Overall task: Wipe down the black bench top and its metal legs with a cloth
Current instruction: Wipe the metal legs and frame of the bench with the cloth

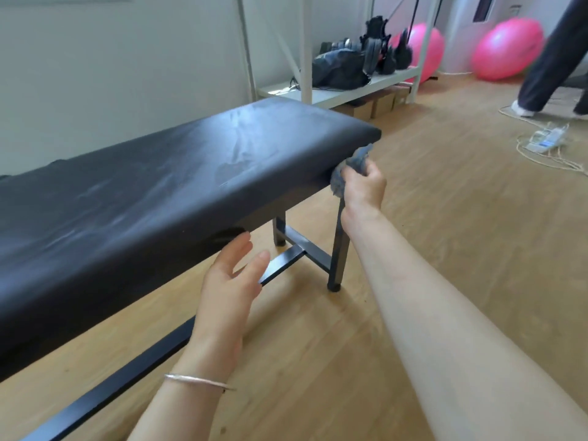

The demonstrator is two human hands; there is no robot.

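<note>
- The right hand (362,186) grips a bunched grey cloth (358,159) and presses it to the long front edge of the black bench top (159,186), close to its far end corner and just above a metal leg (339,249).
- The left hand (229,281) is open with straight fingers by the same front edge, nearer the camera. I cannot tell whether it touches the padding.
- This looks like the edge-wiping step. It would go best with the cloth spread flatter, drawn round the corner in one stroke, then down the leg, with the left hand steadying the bench.
- Pale streaks cross the middle of the top, so it probably needs another pass.
- The wood floor (445,218) carries a power strip (545,140). Beyond the far end stand a white rack (350,90), pink balls (509,49) and another person's legs (547,58).
</note>
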